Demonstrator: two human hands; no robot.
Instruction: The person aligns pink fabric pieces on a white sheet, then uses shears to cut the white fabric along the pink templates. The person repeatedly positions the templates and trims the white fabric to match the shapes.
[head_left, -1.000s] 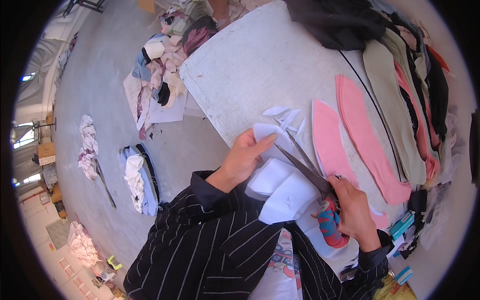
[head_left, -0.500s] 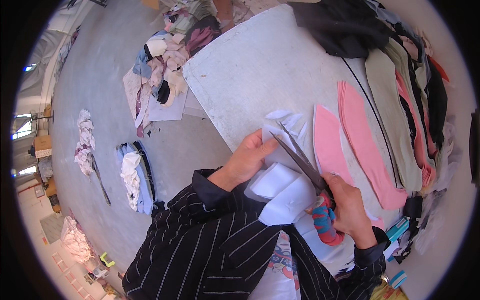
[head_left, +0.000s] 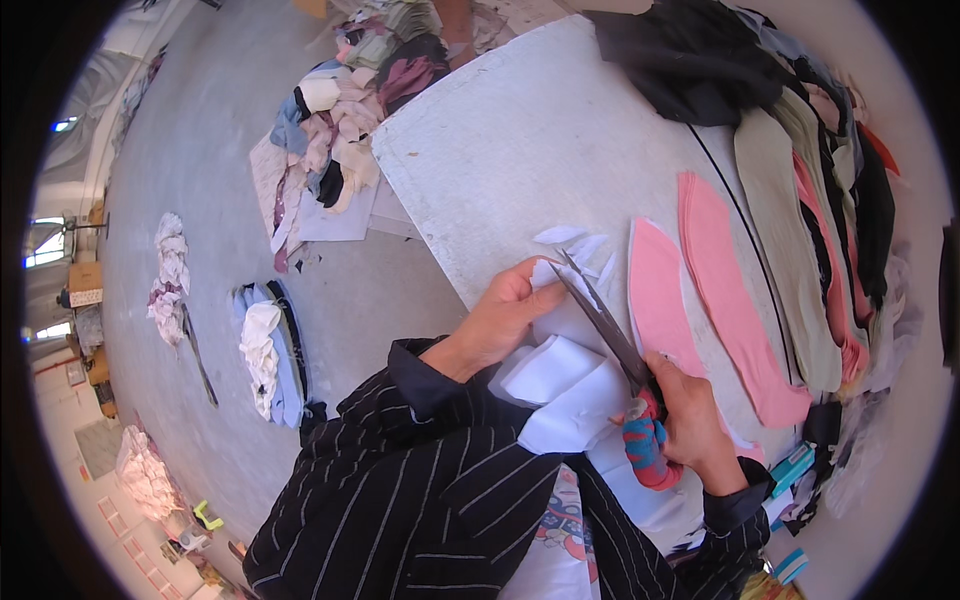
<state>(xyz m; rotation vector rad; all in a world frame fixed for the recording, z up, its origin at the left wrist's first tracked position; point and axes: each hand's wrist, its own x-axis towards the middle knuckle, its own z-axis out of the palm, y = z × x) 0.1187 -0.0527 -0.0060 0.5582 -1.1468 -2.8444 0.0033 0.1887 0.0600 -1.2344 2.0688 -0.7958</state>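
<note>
My left hand [head_left: 510, 312] pinches the upper edge of a folded piece of white fabric [head_left: 570, 385], which hangs over the near side of the table. In my right hand [head_left: 690, 415] is a pair of dark scissors [head_left: 615, 335], its handle wrapped in red and blue cloth. The blades point up and left, slightly apart, with their tips at the fabric beside my left fingers. Small white offcuts [head_left: 570, 238] lie just past the tips. Right of the scissors rest two long curved pink fabric pieces, the nearer one [head_left: 660, 285] and the farther one [head_left: 735, 300].
The pale table [head_left: 500, 130] has a corner jutting to the left. Dark cloth [head_left: 690, 55] and long grey-green strips [head_left: 775, 230] lie along its right side. On the floor are a scrap heap [head_left: 335, 130] and a fabric bundle [head_left: 265, 355]. A turquoise-handled tool [head_left: 792, 468] sits at the right.
The scissor blades have drawn closer together near the fabric's edge. Both hands keep their grip, and the view has shifted slightly.
</note>
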